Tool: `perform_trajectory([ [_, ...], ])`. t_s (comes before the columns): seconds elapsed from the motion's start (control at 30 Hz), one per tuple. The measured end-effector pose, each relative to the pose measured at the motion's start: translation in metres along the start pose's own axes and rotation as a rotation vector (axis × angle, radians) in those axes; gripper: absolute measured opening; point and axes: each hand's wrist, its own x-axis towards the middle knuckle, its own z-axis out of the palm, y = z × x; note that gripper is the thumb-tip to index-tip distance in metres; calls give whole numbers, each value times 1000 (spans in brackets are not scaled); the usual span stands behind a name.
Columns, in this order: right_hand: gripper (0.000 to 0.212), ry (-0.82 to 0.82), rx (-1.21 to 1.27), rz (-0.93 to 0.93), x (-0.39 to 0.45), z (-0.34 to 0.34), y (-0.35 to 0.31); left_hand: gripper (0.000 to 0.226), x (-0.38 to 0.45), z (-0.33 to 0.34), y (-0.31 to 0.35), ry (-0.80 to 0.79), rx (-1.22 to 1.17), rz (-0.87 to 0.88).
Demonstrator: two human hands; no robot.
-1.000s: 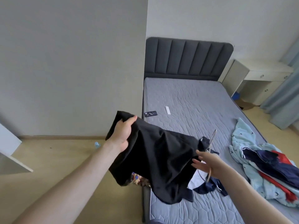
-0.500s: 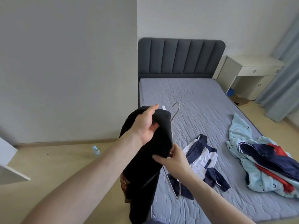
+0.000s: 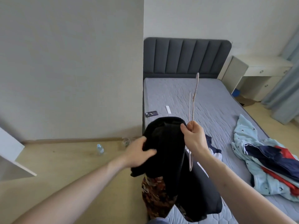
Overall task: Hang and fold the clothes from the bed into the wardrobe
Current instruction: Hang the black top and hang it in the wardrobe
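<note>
Bedroom with grey walls, wood floor, and a bed [image 3: 210,97] with a dark padded headboard [image 3: 186,57] running from centre toward 12 o'clock. Left hand [image 3: 137,152] is gripping the black garment [image 3: 169,151], fingers curled into a bunch of cloth at its left side. Right hand [image 3: 194,136] is pinching the hanger [image 3: 192,110] with thumb and curled fingers, just right of the garment's top and touching it. Hanger is standing nearly upright, edge-on, hook at 12 o'clock, lower end sticking out below the hand. Garment is hanging in front of the person over the bed's near corner, its lower part draping toward 6 o'clock with a patterned reddish cloth [image 3: 153,194] showing beside it. Clothes pile [image 3: 267,159], light blue, navy and red, is lying on the mattress at 3 o'clock. Navy-white garment [image 3: 213,151] is peeking out behind the right wrist. Phone [image 3: 151,113] and a white strip [image 3: 168,109] are lying near the mattress's left edge; printing on the phone is too small to read. Bottle [image 3: 100,149] is standing on the floor at 9 o'clock. White desk [image 3: 262,70] and curtain [image 3: 284,78] are at 2 o'clock.
</note>
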Motion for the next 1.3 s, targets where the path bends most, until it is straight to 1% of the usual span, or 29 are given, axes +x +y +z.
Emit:
perform_trajectory([
  [0.03, 41, 2, -28, -11, 1, -2, -1, 41, -7, 11, -7, -53, 30, 11],
  [0.1, 43, 4, -27, -34, 0, -4, -4, 45, -15, 27, -15, -124, 58, 34],
  [0.17, 45, -9, 40, -41, 1, -5, -7, 44, -9, 33, -20, -149, -38, 4],
  [0.23, 47, -24, 75, -50, 2, -6, -9, 23, 2, 33, -22, -114, -236, -38],
  [0.27, 48, -17, 78, -56, 3, -7, -9, 17, 8, 28, -20, -70, -313, -46],
  [0.33, 48, 10, 72, -49, 5, -15, -3, 21, 17, 13, -17, 18, -415, -69],
  [0.4, 47, 20, 80, -11, 6, -25, 5, 23, 22, -5, -13, 69, -450, -75],
  [0.43, 46, 14, 100, 18, 6, -30, 8, 21, 24, -11, -10, 51, -427, -53],
  [0.47, 47, 4, 129, 56, 6, -33, 10, 18, 23, -15, -6, -5, -381, -21],
  [0.5, 47, -4, 166, 100, 6, -34, 12, 20, 21, -16, -1, -85, -320, 14],
  [0.53, 47, -11, 211, 145, 7, -33, 12, 34, 19, -14, 6, -171, -245, 43],
  [0.57, 47, -24, 263, 188, 7, -31, 12, 54, 17, -8, 12, -242, -177, 62],
  [0.6, 46, -46, 314, 223, 6, -28, 10, 72, 17, 0, 19, -277, -131, 75],
  [0.63, 45, -74, 355, 248, 6, -25, 7, 84, 18, 8, 25, -274, -113, 91],
  [0.67, 44, -104, 379, 258, 5, -22, 4, 87, 20, 16, 31, -248, -119, 107],
  [0.7, 42, -133, 385, 258, 5, -20, 0, 78, 23, 23, 36, -219, -143, 118],
  [0.73, 42, -161, 376, 248, 5, -19, -3, 60, 27, 28, 39, -198, -160, 133],
  [0.8, 43, -212, 322, 199, 5, -20, -7, 21, 32, 34, 44, -134, -115, 181],
  [0.83, 44, -233, 275, 166, 5, -22, -8, 14, 34, 34, 46, -94, -85, 208],
  [0.87, 45, -245, 218, 135, 5, -25, -8, 13, 35, 31, 46, -54, -54, 235],
  [0.9, 45, -244, 161, 114, 5, -27, -8, 14, 36, 27, 44, -7, 4, 262],
  [0.97, 45, -218, 89, 103, 4, -30, -8, 16, 37, 18, 39, 108, 212, 338],
  [1.03, 46, -206, 111, 115, 0, -25, -6, 19, 37, 17, 31, 179, 355, 367],
  [1.07, 46, -208, 150, 127, -2, -19, -5, 21, 35, 21, 28, 195, 361, 343],
  [1.1, 45, -210, 184, 138, -4, -14, -4, 23, 32, 29, 26, 183, 328, 301],
  [1.13, 45, -211, 201, 144, -6, -8, -3, 25, 29, 38, 25, 138, 253, 259],
  [1.2, 44, -208, 204, 140, -8, 0, -3, 35, 23, 59, 23, -25, 100, 201],
  [1.23, 45, -202, 203, 138, -8, 2, -4, 43, 21, 66, 21, -63, 67, 182],
  [1.3, 45, -186, 207, 142, -7, 1, -5, 64, 19, 70, 15, -84, 28, 116],
])
